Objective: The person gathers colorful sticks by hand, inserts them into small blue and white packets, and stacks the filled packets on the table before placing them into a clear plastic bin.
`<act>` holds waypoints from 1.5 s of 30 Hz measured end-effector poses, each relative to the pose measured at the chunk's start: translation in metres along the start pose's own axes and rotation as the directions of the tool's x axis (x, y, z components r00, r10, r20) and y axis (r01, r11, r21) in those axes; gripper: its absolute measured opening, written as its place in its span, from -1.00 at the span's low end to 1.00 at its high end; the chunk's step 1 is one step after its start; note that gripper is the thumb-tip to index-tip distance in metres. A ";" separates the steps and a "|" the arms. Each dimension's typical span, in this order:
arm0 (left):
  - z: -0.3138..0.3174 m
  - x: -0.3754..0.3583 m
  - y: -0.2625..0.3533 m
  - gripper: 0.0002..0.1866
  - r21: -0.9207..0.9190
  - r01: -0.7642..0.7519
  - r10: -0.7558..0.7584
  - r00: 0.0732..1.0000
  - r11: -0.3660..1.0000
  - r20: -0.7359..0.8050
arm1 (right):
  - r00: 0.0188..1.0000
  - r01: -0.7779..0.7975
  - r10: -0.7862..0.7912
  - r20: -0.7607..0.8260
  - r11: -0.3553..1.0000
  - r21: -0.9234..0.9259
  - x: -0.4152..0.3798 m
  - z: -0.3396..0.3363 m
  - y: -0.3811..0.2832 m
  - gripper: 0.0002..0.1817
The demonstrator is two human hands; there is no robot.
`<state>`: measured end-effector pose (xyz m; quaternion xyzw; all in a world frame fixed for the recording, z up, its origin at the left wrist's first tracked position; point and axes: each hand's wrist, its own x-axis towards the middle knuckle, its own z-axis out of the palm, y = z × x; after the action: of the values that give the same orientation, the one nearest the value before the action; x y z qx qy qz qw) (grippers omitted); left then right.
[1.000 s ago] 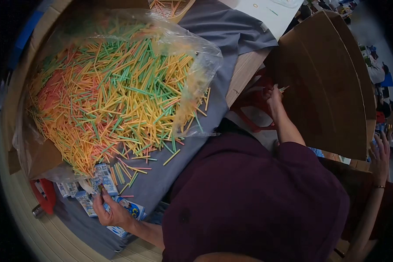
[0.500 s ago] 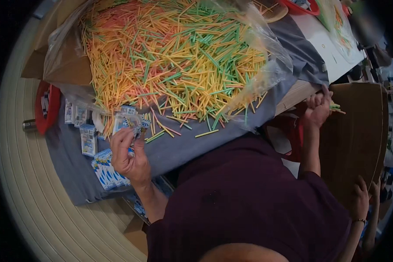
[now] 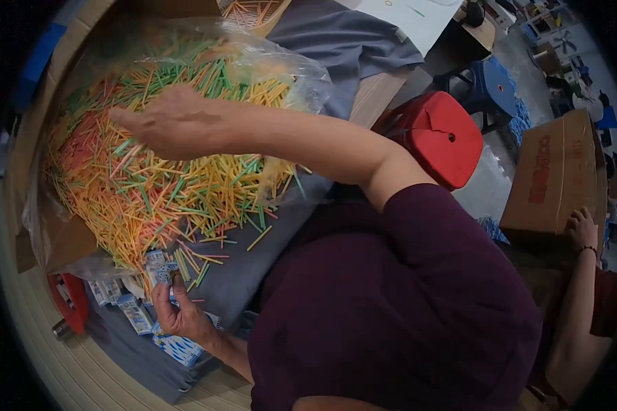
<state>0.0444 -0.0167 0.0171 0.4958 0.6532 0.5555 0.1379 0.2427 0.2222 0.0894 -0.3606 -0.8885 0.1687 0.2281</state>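
Observation:
My left hand pinches a small blue-and-white packet between thumb and fingers at the near edge of a large heap of thin coloured sticks. The sticks are yellow, orange, pink and green, and lie in a clear plastic liner. Across the heap reaches my right hand, its fingers curled with the index finger forward. A few pale pink and green sticks show just below these fingers and seem held, though the palm side is hidden. More blue-and-white packets lie beside my left hand on the grey cloth.
A red stool and a blue stool stand to the right. Farther right, another person's hand rests on a cardboard box. A red container is at the left table edge; a basket of sticks stands behind.
My right hand has swung from beside the table on the right, holding several sticks, to over the heap. The view has turned right. The left hand still holds the packet.

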 end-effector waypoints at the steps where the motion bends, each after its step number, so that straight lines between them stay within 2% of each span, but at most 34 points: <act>1: 0.000 -0.003 -0.005 -0.84 -0.004 -0.011 0.011 1.000 1.000 -0.018 | 0.998 0.029 -0.031 -0.063 0.999 -0.025 0.013 0.010 0.003 -0.66; 2: 0.000 -0.004 -0.007 -0.84 -0.005 -0.021 0.021 0.999 1.000 -0.037 | 0.990 0.059 -0.064 -0.124 0.997 -0.050 0.023 0.019 0.007 -0.56; 3: 0.000 -0.005 -0.006 -0.84 -0.008 -0.027 0.027 0.999 1.000 -0.037 | 0.989 0.059 -0.066 -0.129 0.997 -0.053 0.030 0.028 0.010 -0.56; 5: -0.001 -0.010 -0.003 -0.84 -0.005 -0.012 0.012 1.000 1.000 -0.012 | 0.998 0.058 -0.059 -0.020 0.996 -0.073 0.037 0.041 0.014 -0.56; 9: -0.014 -0.014 -0.021 -0.86 0.030 0.029 -0.029 0.999 0.999 -0.015 | 0.997 0.059 -0.064 -0.044 0.992 -0.109 0.037 0.049 0.014 -0.57; 11: -0.014 -0.012 -0.019 -0.87 0.118 -0.061 0.062 0.998 0.991 0.000 | 0.996 0.060 -0.067 -0.063 0.992 -0.111 0.037 0.042 0.014 -0.55; 15: -0.005 -0.016 -0.003 -0.89 0.037 -0.015 0.016 1.000 0.999 -0.026 | 0.986 0.071 -0.084 -0.146 0.993 -0.096 0.045 0.043 0.010 -0.51; 18: -0.004 -0.017 0.000 -0.90 -0.005 -0.001 0.001 1.000 1.000 -0.025 | 0.984 0.081 -0.093 -0.151 0.993 -0.087 0.050 0.043 0.007 -0.58; 20: -0.005 -0.018 -0.003 -0.90 -0.012 0.005 -0.005 1.000 1.000 -0.006 | 0.990 0.140 -0.139 0.023 0.980 -0.142 0.055 0.041 0.005 -0.75; 21: -0.005 -0.020 -0.004 -0.90 -0.007 0.007 -0.007 1.000 1.000 -0.004 | 0.990 0.140 -0.138 0.024 0.981 -0.137 0.055 0.042 0.005 -0.75; 23: -0.004 -0.020 -0.005 -0.90 -0.044 0.040 -0.042 0.999 0.998 -0.035 | 0.994 0.105 -0.104 0.018 0.989 -0.103 0.056 0.041 0.004 -0.85; 24: -0.003 -0.019 -0.003 -0.90 -0.046 0.037 -0.039 0.999 0.998 -0.036 | 0.994 0.106 -0.105 0.016 0.989 -0.105 0.057 0.039 0.006 -0.85; 26: 0.000 -0.018 0.006 -0.91 -0.026 0.088 -0.088 0.996 0.996 -0.015 | 0.992 0.085 -0.086 -0.093 0.996 -0.015 0.056 0.035 0.013 -0.85; 27: 0.002 -0.017 0.007 -0.91 -0.029 0.083 -0.083 0.997 0.996 -0.007 | 0.992 0.077 -0.078 -0.099 0.997 -0.018 0.056 0.033 0.016 -0.85; 29: 0.006 -0.015 0.009 -0.90 -0.048 0.178 -0.179 0.983 0.983 -0.032 | 0.992 0.095 -0.096 -0.084 0.995 -0.016 0.056 0.026 0.021 -0.84; 32: 0.008 -0.012 -0.003 -0.90 -0.017 0.077 -0.077 0.997 0.997 0.013 | 0.976 0.122 -0.131 -0.172 0.991 -0.063 0.058 0.024 0.019 -0.87; 36: 0.014 -0.012 0.002 -0.90 -0.044 0.113 -0.111 0.993 0.993 0.042 | 0.975 0.162 -0.173 -0.140 0.983 -0.086 0.069 0.020 0.004 -0.90; 39: 0.014 -0.012 0.002 -0.91 -0.065 0.115 -0.111 0.992 0.991 0.055 | 0.960 0.221 -0.221 -0.170 0.975 -0.021 0.069 0.019 -0.002 -0.89; 42: 0.006 -0.014 -0.007 -0.90 -0.035 0.108 -0.108 0.994 0.994 -0.003 | 0.904 0.374 -0.357 -0.236 0.927 0.028 0.068 0.021 -0.012 -0.85; 45: 0.012 -0.009 0.005 -0.84 0.011 0.020 -0.020 0.999 1.000 0.031 | 0.941 0.299 -0.231 -0.247 0.910 0.288 0.066 0.027 -0.011 -0.80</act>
<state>0.0597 -0.0174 0.0144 0.4985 0.6587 0.5430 0.1509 0.1803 0.2583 0.0910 -0.2096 -0.8611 0.2401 0.3962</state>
